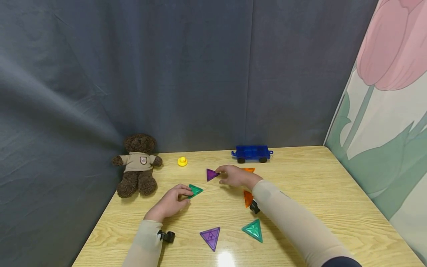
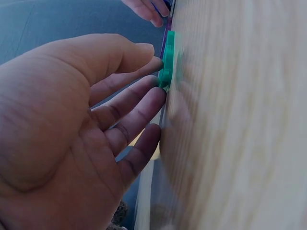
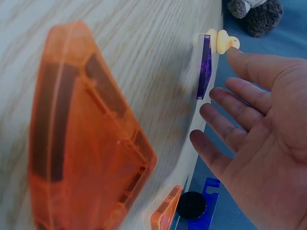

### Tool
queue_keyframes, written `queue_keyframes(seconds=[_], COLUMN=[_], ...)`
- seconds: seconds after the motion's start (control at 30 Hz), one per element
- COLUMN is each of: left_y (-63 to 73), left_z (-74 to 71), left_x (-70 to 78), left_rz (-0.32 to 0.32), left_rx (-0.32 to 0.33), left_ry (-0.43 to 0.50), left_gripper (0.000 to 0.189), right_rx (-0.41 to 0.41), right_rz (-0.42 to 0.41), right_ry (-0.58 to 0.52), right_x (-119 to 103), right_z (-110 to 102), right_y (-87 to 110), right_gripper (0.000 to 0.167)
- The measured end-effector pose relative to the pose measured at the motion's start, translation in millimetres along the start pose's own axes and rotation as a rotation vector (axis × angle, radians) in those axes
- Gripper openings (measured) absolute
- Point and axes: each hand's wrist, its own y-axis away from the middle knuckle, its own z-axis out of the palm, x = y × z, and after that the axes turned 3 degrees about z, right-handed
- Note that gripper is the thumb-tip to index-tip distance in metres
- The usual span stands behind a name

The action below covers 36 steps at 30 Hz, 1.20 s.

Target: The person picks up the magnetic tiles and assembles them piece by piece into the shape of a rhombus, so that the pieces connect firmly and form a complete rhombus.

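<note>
My left hand is at a green triangular tile lying flat on the table. In the left wrist view its fingertips touch or nearly touch the edge of that green tile, and the thumb stands apart. Farther back, my right hand reaches beside a dark purple triangular tile. The right wrist view shows the fingers loosely spread just short of the purple tile, with nothing gripped. Two orange tiles lie by the right forearm, one nearer and another partly behind the hand.
A light purple triangle and a second green triangle lie near the front. Along the back stand a brown teddy bear, a yellow rubber duck and a blue toy wagon. Dark curtain hangs behind.
</note>
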Motion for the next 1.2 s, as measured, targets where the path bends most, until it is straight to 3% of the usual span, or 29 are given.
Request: queue_keyframes(seconds=[0.4,0.73,1.2], left_y=[2.9,2.2,1.3], left_z=[-2.9,-3.1,-1.0], left_x=[0.3,-1.6,-1.1], left_rz=[0.026,0.001,0.017], left_rx=[-0.022,-0.025,-0.037], left_ry=[0.075,0.061,0.034], left_gripper=[0.028,0.028,0.029], right_rx=[-0.008,0.001,0.024], right_rz=[-0.010,-0.004,-0.017], right_ry=[0.009,-0.003,0.047], right_x=[1.8,8.6,14.1], right_z=[2.2,1.7,-4.8], right_y=[-1.2,-0.7,8.1], right_gripper=[0.044,0.041,0.041])
